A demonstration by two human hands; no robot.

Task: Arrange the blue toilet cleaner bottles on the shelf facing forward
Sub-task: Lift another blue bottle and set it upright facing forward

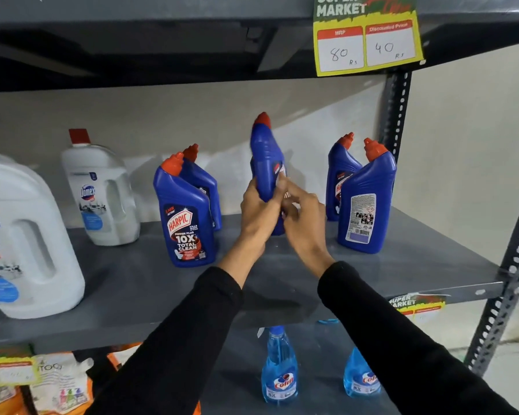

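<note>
A blue toilet cleaner bottle (265,163) with a red cap is lifted off the grey shelf (138,283), turned edge-on. My left hand (259,212) grips its lower body. My right hand (304,218) touches its right side with fingers spread over the label. To the left, a front bottle (186,217) shows its label forward, with another bottle (203,181) close behind it. At the right, a bottle (366,202) shows its back label, and a bottle (339,172) stands behind it.
Two white Domex jugs (101,190) (21,244) stand at the left of the shelf. A yellow price tag (366,37) hangs from the shelf above. A slotted metal post (397,115) bounds the right side. Blue spray bottles (279,369) stand on the shelf below.
</note>
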